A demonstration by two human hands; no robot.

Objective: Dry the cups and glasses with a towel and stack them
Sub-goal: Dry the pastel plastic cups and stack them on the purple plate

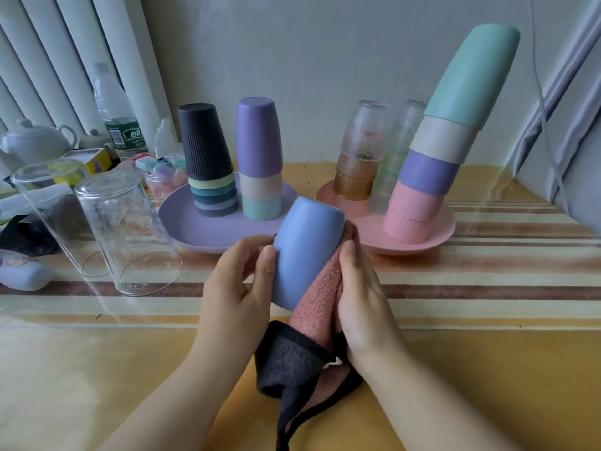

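Note:
My left hand grips a blue cup, held bottom-up and tilted above the table. My right hand holds a pink and dark grey towel pressed against the cup's right side; the towel's tail hangs down between my wrists. On a purple plate stand two upside-down stacks: a black-topped stack and a purple-topped stack. On a pink plate a tall leaning stack with a teal cup on top stands beside two stacks of glasses.
Two clear glasses stand upside down at the left on the striped tablecloth. Behind them are a water bottle, a white teapot and small clutter. A curtain and a cord hang at the right.

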